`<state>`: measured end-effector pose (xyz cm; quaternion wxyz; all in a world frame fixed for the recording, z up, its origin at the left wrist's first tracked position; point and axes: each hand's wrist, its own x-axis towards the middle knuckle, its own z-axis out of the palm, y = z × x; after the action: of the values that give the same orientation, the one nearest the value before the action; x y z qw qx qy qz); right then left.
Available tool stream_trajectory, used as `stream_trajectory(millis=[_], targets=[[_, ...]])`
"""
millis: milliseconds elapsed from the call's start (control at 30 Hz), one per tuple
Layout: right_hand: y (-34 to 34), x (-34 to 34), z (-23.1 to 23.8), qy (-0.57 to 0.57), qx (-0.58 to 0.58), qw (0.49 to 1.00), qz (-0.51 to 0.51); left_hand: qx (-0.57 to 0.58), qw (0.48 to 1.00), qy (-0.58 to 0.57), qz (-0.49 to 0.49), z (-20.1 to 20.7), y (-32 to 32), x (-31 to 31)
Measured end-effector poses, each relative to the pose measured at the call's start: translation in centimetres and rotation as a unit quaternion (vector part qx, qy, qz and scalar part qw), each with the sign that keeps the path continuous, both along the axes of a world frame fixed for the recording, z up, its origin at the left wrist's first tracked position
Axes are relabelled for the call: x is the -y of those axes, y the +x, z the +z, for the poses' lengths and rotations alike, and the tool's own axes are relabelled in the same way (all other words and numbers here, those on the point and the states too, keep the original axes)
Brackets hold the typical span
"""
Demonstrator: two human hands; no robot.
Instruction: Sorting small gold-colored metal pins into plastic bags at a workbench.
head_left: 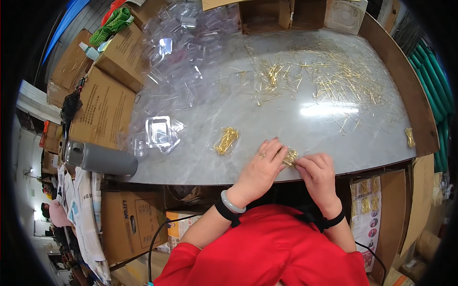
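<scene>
A small bunch of gold wire hooks [290,156] lies near the table's front edge between my two hands. My left hand [261,168] reaches over its left side, fingers stretched out and lying against the bunch. At its right side the thumb and fingers of my right hand [317,172] are pinched together on its edge. The fingers partly cover the bunch, so any wrapping around it is hard to make out. Another bunch of gold hooks [226,141] sits to the left, apparently in a clear plastic tray.
Loose gold hooks [346,78] spread over the far right of the grey table [191,169]. Clear plastic trays [174,62] pile up at the far left. A grey bottle [102,158] lies near the left edge beside cardboard boxes [102,107]. A cardboard wall [403,76] borders the right.
</scene>
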<state>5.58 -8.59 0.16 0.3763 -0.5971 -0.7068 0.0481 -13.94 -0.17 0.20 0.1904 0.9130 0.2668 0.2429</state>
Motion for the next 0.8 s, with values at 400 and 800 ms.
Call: stream_trajectory(millis=[400,800], targets=[[-5.5,-1.7,0.8,-0.047,-0.158,0.985,0.046,0.041,0.998,-0.054,0.012,-1.0,0.0,0.2],[9.9,-4.1,0.4,-0.162,0.148,0.959,-0.180,0.041,0.999,-0.011,0.001,-0.6,-0.4,0.4]])
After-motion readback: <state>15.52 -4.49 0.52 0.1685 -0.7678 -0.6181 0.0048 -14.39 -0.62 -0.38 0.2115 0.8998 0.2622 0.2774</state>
